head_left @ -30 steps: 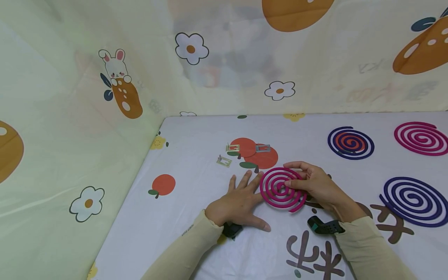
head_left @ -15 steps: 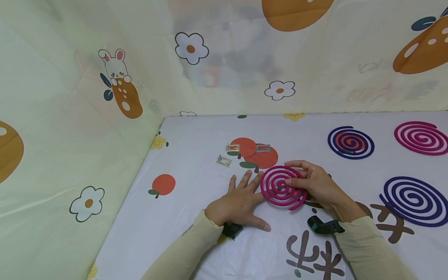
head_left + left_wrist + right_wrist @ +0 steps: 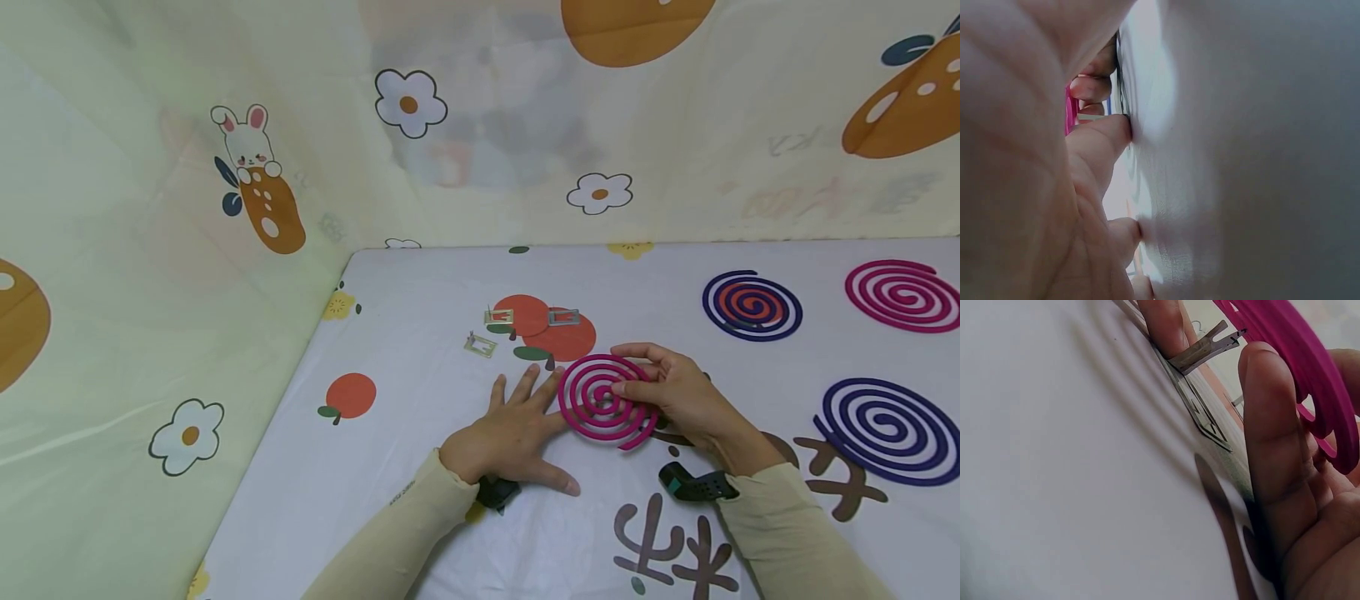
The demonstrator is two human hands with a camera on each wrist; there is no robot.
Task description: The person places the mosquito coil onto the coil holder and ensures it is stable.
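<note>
My right hand (image 3: 686,404) pinches a pink mosquito coil (image 3: 568,393), held tilted above the table, thumb on its near face. My left hand (image 3: 510,437) lies palm down with fingers spread, its index finger reaching under the coil. In the right wrist view, a fingertip (image 3: 1163,328) presses beside the raised prong of a thin metal coil stand (image 3: 1200,353). The stand's flat base lies on the table. The prong's forked tip is close to the coil's middle; whether they touch I cannot tell. From the head, the coil mostly hides this stand.
Several metal coil stands lie beyond the left hand, one a silvery stand (image 3: 563,317). To the right rest a dark blue coil (image 3: 888,429), another pink coil (image 3: 903,296) and a blue coil around an orange-red centre (image 3: 752,306). A patterned cloth wall (image 3: 487,208) stands behind.
The right hand and the pink coil have risen very slightly and shifted a touch right. The left hand stays in place.
</note>
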